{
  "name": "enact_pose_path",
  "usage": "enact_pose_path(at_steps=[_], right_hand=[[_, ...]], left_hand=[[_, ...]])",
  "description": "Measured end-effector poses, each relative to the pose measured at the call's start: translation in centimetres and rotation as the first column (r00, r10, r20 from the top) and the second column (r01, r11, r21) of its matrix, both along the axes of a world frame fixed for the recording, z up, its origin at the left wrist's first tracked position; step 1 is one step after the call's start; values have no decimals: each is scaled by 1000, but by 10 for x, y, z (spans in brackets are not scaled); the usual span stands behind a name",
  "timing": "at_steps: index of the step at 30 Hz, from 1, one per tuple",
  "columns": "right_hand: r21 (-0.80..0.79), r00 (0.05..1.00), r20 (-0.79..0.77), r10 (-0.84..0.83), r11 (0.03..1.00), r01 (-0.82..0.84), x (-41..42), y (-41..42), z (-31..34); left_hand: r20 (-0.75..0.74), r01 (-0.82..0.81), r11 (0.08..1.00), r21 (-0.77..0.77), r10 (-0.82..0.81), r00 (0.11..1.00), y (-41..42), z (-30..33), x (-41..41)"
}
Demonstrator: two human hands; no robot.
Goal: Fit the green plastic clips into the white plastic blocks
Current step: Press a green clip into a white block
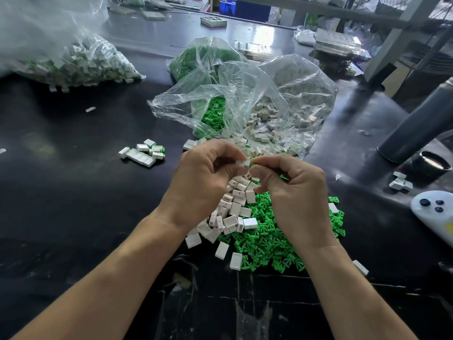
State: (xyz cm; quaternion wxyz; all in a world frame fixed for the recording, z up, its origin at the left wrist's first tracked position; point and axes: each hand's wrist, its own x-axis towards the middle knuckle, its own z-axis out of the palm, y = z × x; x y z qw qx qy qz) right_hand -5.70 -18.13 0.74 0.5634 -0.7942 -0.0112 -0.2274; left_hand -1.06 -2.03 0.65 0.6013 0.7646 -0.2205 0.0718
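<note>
The dark tabletop [73, 217] lies bare across the near left, giving a hand open passage there. In the centre, loose white blocks [230, 212] and green clips [269, 241] crowd the surface under both hands. Just beyond them an open clear bag [232, 94] of clips and blocks bars the far middle. A small cluster of assembled pieces [143, 153] sits left of centre, with bare tabletop around it. A big filled bag [61, 52] closes the far left. On the right stand a dark cylinder [416, 123], a black cup [429, 165] and a white controller [436, 212].

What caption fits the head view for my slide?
Left hand holds a white block while right hand brings a green clip to it.
</note>
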Motion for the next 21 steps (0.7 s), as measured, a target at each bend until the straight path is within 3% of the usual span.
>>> enact_pose_path(at_steps=[9,21], right_hand=[[147,998,-37,54,988,-48,0,-2,1],[120,1000,-30,5,993,-1,-4,6,-1]], left_hand=[[-47,16,999,-37,-17,999,0,0,-1],[-89,-51,993,-106,42,995,-8,0,-10]])
